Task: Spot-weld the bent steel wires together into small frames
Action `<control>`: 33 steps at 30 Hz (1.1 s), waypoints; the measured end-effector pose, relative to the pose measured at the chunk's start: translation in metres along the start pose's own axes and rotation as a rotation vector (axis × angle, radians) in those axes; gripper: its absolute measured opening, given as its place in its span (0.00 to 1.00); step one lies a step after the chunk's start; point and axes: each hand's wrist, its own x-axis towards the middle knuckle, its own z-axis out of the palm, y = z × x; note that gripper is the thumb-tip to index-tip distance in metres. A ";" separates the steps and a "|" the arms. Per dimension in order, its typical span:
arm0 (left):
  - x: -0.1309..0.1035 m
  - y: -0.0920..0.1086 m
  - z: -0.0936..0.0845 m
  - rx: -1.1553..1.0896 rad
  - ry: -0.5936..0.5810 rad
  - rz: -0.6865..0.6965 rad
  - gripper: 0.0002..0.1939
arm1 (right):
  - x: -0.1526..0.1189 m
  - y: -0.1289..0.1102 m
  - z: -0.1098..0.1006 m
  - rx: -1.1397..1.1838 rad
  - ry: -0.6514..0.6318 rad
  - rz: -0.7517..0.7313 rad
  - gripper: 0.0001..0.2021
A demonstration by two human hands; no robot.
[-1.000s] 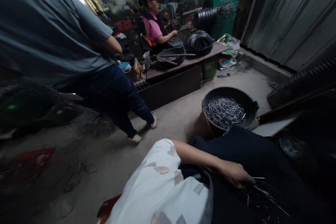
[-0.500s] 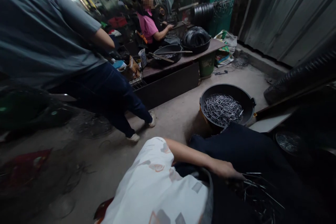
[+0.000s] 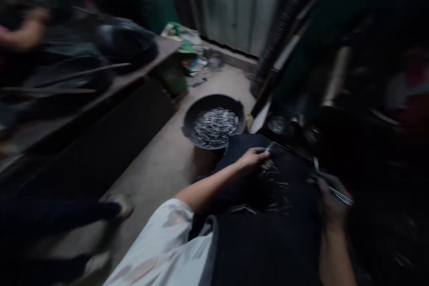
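Our left hand [image 3: 251, 158] pinches wire pin off loose wire pins [image 3: 273, 183] scattered on dark lap cloth [image 3: 268, 241]. Our right hand [image 3: 330, 199] closed round wire bundle [image 3: 338, 193]. We judge pins light, stiff, slippery, sharp-ended: take mid-shaft. Basin [image 3: 214, 123] beyond holds more.

Where things lie around us

We see the basin [image 3: 214, 120] on the floor [image 3: 161, 161], metal pins [image 3: 216, 123] lying in it. The long surface [image 3: 100, 94] runs to its left. Nearer us, loose pins [image 3: 275, 187] rest on our lap between our left hand [image 3: 251, 158] and right hand [image 3: 330, 199].
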 end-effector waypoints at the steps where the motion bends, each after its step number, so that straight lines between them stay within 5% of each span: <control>1: 0.005 0.001 0.003 -0.003 -0.019 -0.015 0.13 | -0.003 0.004 -0.003 0.001 -0.021 0.006 0.11; 6: 0.020 -0.003 0.013 -0.018 0.014 -0.064 0.16 | 0.004 0.014 0.013 0.084 -0.274 -0.145 0.15; 12: 0.019 -0.009 0.031 0.033 0.055 -0.118 0.15 | 0.013 0.025 0.025 0.101 -0.409 -0.316 0.17; 24: 0.018 -0.007 0.048 0.133 -0.057 -0.033 0.28 | 0.029 0.034 0.025 0.149 -0.418 -0.289 0.17; 33: 0.017 0.002 0.051 0.143 -0.073 0.016 0.27 | 0.037 0.030 0.027 0.174 -0.410 -0.248 0.15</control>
